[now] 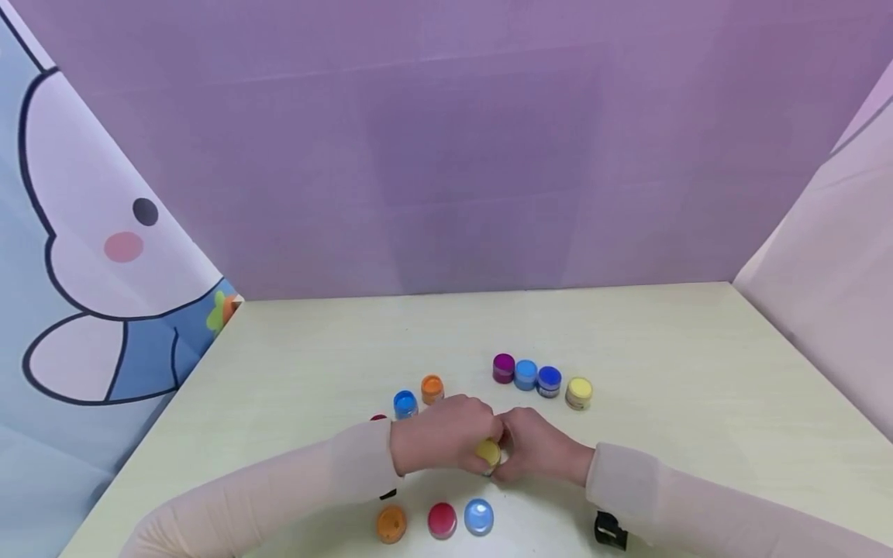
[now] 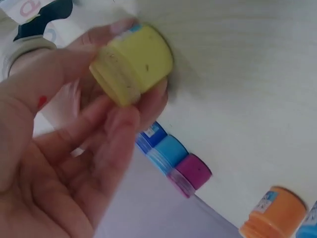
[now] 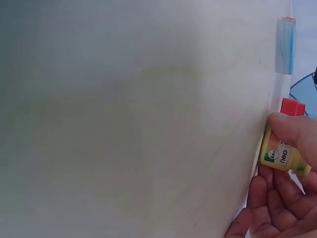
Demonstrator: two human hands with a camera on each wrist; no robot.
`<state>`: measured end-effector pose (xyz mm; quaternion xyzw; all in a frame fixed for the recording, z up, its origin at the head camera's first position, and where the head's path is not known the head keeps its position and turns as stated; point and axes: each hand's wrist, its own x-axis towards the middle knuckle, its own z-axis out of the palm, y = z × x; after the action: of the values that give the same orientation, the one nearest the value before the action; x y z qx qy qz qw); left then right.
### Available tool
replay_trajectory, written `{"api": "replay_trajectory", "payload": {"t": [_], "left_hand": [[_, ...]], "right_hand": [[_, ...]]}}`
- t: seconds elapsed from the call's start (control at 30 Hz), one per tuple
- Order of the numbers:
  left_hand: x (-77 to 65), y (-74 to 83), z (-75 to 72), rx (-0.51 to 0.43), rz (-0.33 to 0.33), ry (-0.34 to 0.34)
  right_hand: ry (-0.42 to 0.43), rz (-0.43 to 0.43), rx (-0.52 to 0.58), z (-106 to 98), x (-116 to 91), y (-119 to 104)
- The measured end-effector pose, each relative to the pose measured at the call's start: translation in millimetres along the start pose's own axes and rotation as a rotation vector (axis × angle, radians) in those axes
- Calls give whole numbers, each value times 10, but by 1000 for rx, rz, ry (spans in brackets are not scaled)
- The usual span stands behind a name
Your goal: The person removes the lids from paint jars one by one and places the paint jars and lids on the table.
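Both hands meet at a small yellow paint jar [image 1: 488, 452] over the near middle of the table. My right hand [image 1: 540, 446] grips the jar's body, with the thumb on the label of the jar [image 3: 278, 151] in the right wrist view. The fingers of my left hand [image 1: 449, 434] curl at its ridged lid end, seen on the jar [image 2: 141, 62] in the left wrist view. Just beyond the left hand stand an orange jar [image 1: 432, 389] and a blue jar [image 1: 405, 404], both lidless. A red jar [image 1: 378, 417] is mostly hidden behind the left sleeve.
Nearer the person lie an orange lid [image 1: 391, 524], a red lid [image 1: 442, 520] and a light blue lid [image 1: 478, 517]. Farther back stand lidded purple [image 1: 504, 368], light blue [image 1: 525, 374], dark blue [image 1: 549, 381] and yellow [image 1: 579, 393] jars. A purple backdrop [image 1: 481, 155] closes the table's far edge.
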<state>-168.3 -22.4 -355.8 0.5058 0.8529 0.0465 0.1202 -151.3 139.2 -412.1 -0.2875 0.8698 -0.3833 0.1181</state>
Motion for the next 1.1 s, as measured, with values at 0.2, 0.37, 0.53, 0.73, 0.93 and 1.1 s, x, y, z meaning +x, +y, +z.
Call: {"api": "replay_trajectory", "payload": {"t": [0.2,0.37,0.53,0.73,0.93,1.1], "left_hand": [[-15,36,51,14,-103,66],[-32,11,101,-8,-124,101],[-74,-49,121,-40,-65,125],[-116,-124,94,-7,129,121],[-81,-172,97,33,348,91],[-33,-169,75,47,353,44]], "right_hand": [[1,-20,12,1,-2,25],[3,-15,14,-5,-6,45],[17,1,19,0,-6,53],[-3,53,34,-5,5,38],[-17,80,67,-13,5,48],[-23,75,97,-23,-5,43]]}}
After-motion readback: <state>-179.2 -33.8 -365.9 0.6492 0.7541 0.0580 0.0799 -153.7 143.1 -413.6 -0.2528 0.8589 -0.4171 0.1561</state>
